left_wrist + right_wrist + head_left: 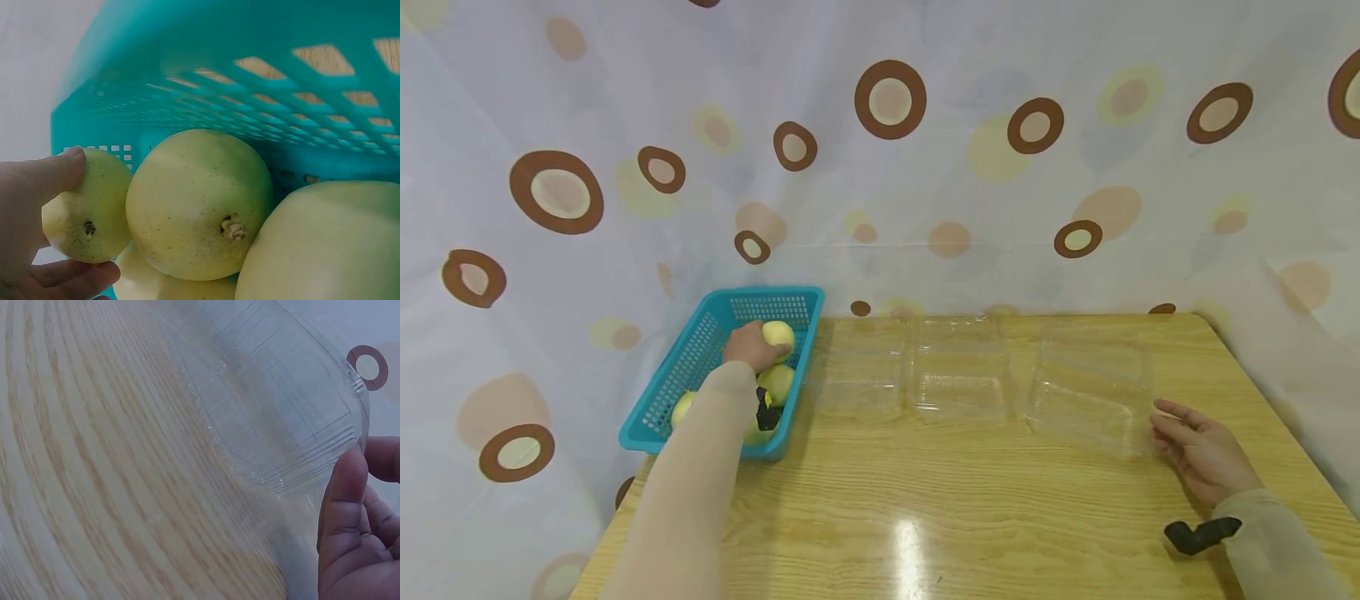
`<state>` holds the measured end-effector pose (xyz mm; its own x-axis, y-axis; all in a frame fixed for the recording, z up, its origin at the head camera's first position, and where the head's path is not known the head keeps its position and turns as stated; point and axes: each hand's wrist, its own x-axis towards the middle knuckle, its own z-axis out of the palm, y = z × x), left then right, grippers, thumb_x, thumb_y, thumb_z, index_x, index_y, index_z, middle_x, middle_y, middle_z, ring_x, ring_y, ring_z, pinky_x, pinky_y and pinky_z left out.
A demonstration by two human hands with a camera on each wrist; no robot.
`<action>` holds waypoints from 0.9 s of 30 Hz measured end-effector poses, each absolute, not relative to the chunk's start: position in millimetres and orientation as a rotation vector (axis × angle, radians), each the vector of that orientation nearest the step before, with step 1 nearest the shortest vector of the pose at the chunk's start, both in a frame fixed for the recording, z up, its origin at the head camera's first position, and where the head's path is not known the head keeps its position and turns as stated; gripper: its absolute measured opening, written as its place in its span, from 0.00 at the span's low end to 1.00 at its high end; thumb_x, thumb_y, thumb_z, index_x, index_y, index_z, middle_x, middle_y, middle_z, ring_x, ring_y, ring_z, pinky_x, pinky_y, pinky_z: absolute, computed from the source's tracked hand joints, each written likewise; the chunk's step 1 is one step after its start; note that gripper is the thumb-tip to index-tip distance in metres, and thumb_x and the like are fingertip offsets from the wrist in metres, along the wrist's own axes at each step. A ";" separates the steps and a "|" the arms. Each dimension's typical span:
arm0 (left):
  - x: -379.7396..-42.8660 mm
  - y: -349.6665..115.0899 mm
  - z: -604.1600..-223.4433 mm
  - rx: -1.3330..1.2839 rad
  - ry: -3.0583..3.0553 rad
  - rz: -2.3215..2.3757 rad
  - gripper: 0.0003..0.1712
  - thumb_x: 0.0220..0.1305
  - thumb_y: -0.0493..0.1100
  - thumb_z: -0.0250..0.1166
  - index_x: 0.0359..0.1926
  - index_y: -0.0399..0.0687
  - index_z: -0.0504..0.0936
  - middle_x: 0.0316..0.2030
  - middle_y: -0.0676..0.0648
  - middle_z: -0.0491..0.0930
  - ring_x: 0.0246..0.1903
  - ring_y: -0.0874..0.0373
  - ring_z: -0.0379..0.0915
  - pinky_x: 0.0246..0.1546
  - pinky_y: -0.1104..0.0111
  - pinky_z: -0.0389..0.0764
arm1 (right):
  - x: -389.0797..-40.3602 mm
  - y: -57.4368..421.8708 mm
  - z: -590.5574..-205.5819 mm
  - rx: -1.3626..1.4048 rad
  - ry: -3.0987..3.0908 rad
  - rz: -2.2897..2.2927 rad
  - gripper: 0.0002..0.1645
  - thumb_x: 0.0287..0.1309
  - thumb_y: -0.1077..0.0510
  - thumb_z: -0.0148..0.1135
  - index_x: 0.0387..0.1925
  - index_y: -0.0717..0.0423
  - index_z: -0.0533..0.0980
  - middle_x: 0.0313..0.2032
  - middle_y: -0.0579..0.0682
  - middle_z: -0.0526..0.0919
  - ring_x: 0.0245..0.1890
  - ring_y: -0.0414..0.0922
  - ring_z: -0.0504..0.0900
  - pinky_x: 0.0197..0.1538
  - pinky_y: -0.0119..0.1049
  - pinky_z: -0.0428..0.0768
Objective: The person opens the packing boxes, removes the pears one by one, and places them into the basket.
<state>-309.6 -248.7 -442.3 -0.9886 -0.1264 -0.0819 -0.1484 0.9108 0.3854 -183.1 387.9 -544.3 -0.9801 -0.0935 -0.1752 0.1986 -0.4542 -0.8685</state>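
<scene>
My left hand (pixel 749 346) reaches into a turquoise plastic basket (pixel 767 291) and grips a small pale yellow-green melon (pixel 94 206). Thumb and fingers lie on opposite sides of it in the left wrist view. Beside it sits a rounder melon (pixel 200 206) with a stub of stem, and a larger pale one (pixel 331 250) is nearer the camera. At the right of the table, my right hand (pixel 1206 454) pinches the edge of a clear plastic container (pixel 269 406) between thumb and forefinger. My left forearm hides part of the basket's contents.
Two more clear plastic containers, a middle one (pixel 962 375) and a left one (pixel 861 367), line the back of the wooden table (pixel 970 500). The left one is close beside the basket. A patterned sheet (pixel 925 183) hangs behind the table.
</scene>
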 end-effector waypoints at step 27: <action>-314.6 -252.2 -439.2 -0.079 3.016 0.577 0.27 0.70 0.48 0.55 0.62 0.33 0.72 0.57 0.33 0.73 0.54 0.37 0.71 0.51 0.48 0.75 | -182.4 385.5 -543.9 0.173 1.595 -2.500 0.14 0.67 0.63 0.55 0.46 0.42 0.80 0.36 0.46 0.81 0.34 0.39 0.81 0.37 0.29 0.81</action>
<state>-314.6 -252.2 -439.2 -0.9962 -0.0376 -0.0786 -0.0639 0.9281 0.3668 -182.4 385.5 -543.9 -0.9787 -0.0811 -0.1886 0.2052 -0.4134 -0.8872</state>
